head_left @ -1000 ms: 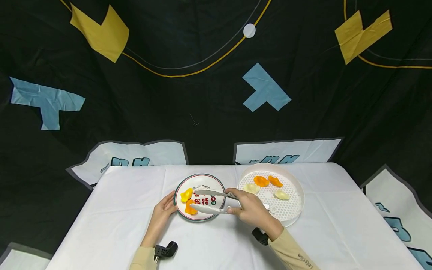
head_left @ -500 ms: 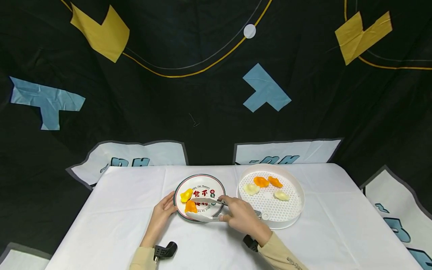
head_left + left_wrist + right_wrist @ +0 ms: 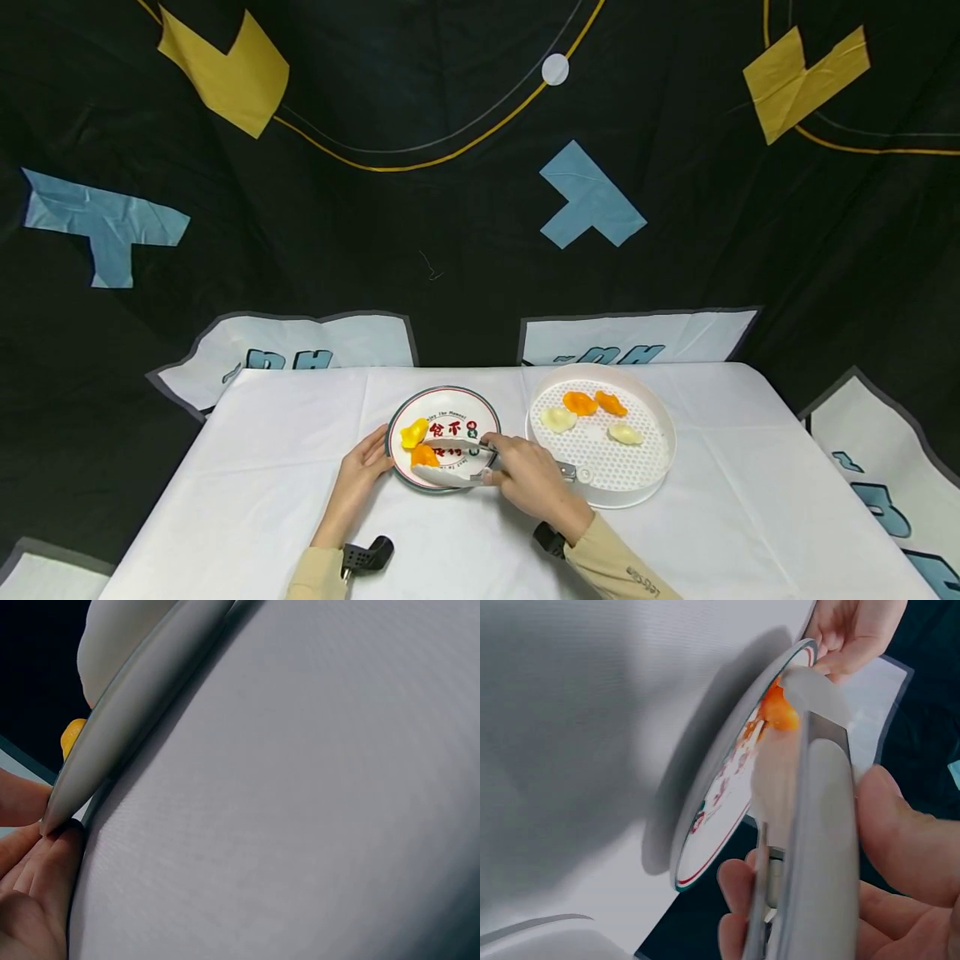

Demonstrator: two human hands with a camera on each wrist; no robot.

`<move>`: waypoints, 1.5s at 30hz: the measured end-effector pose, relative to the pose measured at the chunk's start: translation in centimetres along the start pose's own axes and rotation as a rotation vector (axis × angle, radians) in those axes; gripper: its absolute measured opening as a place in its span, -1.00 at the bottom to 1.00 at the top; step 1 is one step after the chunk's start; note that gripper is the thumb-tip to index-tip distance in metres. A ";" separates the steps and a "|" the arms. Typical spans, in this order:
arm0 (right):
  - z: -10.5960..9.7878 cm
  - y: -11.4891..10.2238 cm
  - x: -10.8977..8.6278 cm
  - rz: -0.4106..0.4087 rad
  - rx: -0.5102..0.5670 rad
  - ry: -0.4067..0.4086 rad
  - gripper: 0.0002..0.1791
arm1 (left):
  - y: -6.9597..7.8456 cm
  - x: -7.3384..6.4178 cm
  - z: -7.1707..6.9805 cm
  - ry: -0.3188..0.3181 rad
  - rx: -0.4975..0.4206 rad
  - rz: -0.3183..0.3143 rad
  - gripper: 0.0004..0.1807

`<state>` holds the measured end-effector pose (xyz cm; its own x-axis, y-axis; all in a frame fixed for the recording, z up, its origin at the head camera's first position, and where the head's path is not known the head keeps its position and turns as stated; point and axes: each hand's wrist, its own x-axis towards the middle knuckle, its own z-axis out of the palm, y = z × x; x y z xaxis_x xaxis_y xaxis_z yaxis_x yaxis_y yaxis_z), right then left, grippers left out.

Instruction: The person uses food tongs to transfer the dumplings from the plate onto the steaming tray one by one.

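White-draped table (image 3: 240, 492) is carrying four pieces (image 3: 581, 404) in the tray (image 3: 666, 417); two pieces (image 3: 425, 456) on the plate (image 3: 480, 404) are apparently pending. Left grip (image 3: 362, 467) is pinching that plate; right grip (image 3: 532, 475) is clasping parted tongs (image 3: 831, 825).

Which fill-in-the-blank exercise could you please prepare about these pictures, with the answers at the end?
1. The left hand grips the rim of the plate, whose largest characters are ____.
2. The right hand holds the tongs, their tips at the orange piece; the other piece on the plate is ____.
3. In the head view, the white tray is on the plate's ____ side.
4. The tray bears two orange pieces and ____ pale pieces.

Missing words: red; yellow; right; two.
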<state>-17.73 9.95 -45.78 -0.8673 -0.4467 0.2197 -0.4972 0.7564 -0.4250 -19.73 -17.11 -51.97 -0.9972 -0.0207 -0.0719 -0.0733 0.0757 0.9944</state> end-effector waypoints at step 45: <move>-8.3 6.3 -4.9 0.080 0.025 0.222 -0.46 | -0.1 0.0 0.1 0.012 0.015 0.006 -0.36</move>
<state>-16.78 20.89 -42.22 -0.8893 -0.2676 0.3708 -0.4282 0.7719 -0.4699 -19.75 -17.02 -52.12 -0.9974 -0.0324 -0.0648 -0.0675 0.0911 0.9936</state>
